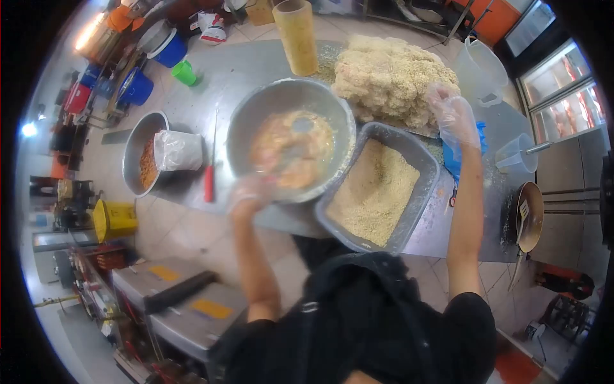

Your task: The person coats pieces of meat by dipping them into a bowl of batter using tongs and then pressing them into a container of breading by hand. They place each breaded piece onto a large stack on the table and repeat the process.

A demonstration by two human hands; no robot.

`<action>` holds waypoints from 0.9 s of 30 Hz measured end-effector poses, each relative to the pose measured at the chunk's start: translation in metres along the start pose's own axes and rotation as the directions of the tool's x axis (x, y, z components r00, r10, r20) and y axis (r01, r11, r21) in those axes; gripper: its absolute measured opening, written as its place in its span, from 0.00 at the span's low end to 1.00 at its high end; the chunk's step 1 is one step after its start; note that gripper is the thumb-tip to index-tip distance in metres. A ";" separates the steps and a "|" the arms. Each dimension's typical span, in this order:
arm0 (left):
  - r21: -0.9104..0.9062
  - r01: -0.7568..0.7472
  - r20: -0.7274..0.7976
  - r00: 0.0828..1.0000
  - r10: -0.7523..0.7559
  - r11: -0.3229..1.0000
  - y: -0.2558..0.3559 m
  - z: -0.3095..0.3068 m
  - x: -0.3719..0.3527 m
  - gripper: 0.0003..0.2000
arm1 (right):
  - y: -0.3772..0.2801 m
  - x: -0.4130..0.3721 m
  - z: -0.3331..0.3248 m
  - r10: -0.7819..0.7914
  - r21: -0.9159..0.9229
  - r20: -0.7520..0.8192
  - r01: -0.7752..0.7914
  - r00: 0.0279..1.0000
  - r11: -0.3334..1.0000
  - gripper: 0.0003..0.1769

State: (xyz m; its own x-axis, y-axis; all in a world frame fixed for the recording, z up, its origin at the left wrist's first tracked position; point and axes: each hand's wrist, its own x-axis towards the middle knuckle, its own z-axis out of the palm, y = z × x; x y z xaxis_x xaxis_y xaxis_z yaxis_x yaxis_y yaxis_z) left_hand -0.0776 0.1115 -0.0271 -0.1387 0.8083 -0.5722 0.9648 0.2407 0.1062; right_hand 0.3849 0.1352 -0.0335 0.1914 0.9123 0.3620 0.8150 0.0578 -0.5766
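1 metal bowl of wet mix, by the left hand's fingers | 1 crumb-coated heap, at the right hand's fingertips | 1 grey tub of crumbs, between both hands' fingers | 2 hands: left fingers blurred, right part-hidden; closure, cannot tell

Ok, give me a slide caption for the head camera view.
Left hand by a large metal bowl, gloved right hand at a crumb-coated pile beside a grey tub of crumbs.

Left hand blurred, partly hiding metal bowl; fingers of right hand indistinct against crumbed pile.
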 end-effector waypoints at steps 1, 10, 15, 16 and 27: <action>-0.048 -0.056 -0.031 0.998 0.055 0.997 -0.012 0.006 0.006 0.27 | 0.003 -0.001 0.000 0.054 0.065 0.031 -0.056 0.998 0.996 0.30; -0.188 -0.142 -0.128 0.985 0.119 0.972 -0.038 -0.026 -0.026 0.27 | -0.009 -0.005 0.001 0.059 0.125 0.077 -0.069 0.995 0.990 0.27; 0.043 -0.085 -0.070 0.994 0.088 0.995 0.016 -0.001 -0.041 0.27 | -0.021 -0.012 0.002 0.238 0.240 0.210 -0.286 0.948 0.928 0.25; 0.079 -0.076 -0.058 0.995 0.080 0.994 0.024 0.006 -0.041 0.26 | -0.028 -0.015 -0.001 0.235 0.228 0.237 -0.290 0.943 0.930 0.25; -0.033 -0.175 -0.154 0.974 0.168 0.984 0.019 0.036 0.014 0.26 | -0.020 -0.025 -0.002 0.217 0.150 0.263 -0.262 0.940 0.953 0.27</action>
State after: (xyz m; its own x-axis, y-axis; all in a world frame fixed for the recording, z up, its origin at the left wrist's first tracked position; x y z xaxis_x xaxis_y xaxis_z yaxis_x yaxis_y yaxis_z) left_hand -0.0531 0.1082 -0.0627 -0.0070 0.9103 -0.4139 0.9662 0.1129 0.2318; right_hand 0.3645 0.1102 -0.0299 0.2133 0.9767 0.0225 0.6447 -0.1234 -0.7545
